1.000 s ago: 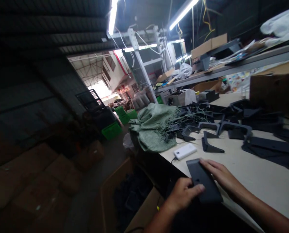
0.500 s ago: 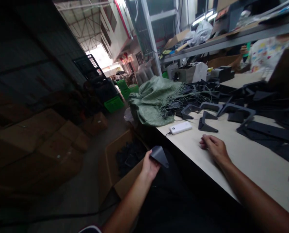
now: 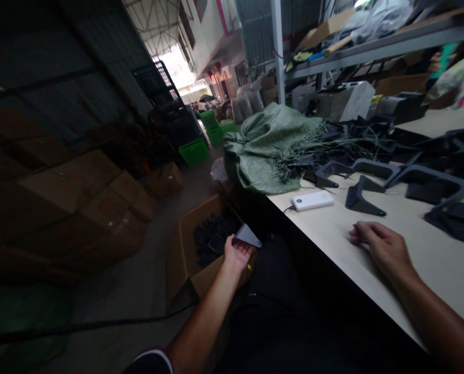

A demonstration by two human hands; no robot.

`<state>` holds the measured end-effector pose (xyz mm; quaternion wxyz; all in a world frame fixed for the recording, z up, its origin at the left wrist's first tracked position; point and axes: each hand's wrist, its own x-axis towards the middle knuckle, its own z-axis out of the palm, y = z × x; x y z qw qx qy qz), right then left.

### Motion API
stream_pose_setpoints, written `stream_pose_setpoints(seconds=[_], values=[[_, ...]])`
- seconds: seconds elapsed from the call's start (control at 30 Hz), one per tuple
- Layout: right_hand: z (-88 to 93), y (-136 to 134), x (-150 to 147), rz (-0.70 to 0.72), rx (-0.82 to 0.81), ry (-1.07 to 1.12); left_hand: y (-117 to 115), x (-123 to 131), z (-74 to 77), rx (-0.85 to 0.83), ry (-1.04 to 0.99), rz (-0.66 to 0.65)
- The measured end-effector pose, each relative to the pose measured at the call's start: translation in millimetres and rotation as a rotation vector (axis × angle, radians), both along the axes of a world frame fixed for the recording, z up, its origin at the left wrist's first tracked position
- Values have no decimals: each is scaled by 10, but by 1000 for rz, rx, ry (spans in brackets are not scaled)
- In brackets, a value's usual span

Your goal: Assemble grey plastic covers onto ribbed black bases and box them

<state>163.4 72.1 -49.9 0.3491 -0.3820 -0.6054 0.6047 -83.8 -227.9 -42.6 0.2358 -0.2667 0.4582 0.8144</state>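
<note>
In my left hand (image 3: 237, 253) is a dark grey plastic bracket (image 3: 247, 236), angular with a small hole near its tip. The thumb is on the bracket's near end and the fingers lie beneath it. Hand and bracket are above the near edge of an open cardboard box (image 3: 178, 262), in which many dark parts (image 3: 212, 239) are heaped. My right hand (image 3: 383, 246) rests on the pale tabletop (image 3: 333, 246), fingers curled in, with nothing visible in them. A similar bracket (image 3: 364, 197) lies on the table just beyond it.
A white power bank (image 3: 313, 200) with a cable is near the table's edge. Behind it slumps a green woven sack (image 3: 271, 150) with dark parts spilling out. More brackets (image 3: 430, 182) cover the right side. Stacked cartons (image 3: 72, 182) stand left; a person's patterned sleeve (image 3: 461, 78) shows far right.
The view has swung left, so the table sits farther right. My left hand has shifted with the bracket toward the box, its fingers more spread under it. My right hand stays on the table.
</note>
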Motion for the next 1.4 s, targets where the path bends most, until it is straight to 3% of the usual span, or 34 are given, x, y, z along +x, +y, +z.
stream_pose_setpoints(seconds=[0.13, 0.23, 0.33, 0.47, 0.57, 0.67, 0.77, 0.9, 1.17, 1.4], values=[[9, -14, -14, -20, 27, -89, -262, -713, 147, -57, 126, 146], [28, -42, -48, -76, 58, -150, -452, -953, 59, -122, 197, 191], [98, -105, -88, -111, 57, -212, -437, -736, -275, -194, 197, 101], [206, -202, -132, -167, 42, -275, -60, -120, -760, -227, 207, -155], [231, -244, -137, -194, 61, -345, 246, 183, -899, -183, 254, -381], [179, -245, -114, -205, 123, -370, 383, 277, -888, -141, 305, -557], [88, -224, -86, -213, 164, -341, 348, 282, -864, -129, 336, -670], [34, -224, -82, -242, 132, -307, 201, 276, -872, -172, 363, -672], [192, -255, -159, -239, 94, -249, 171, 298, -765, -188, 393, -711], [-115, 17, -109, -159, -2, -54, 165, 333, -555, -193, 473, -793]])
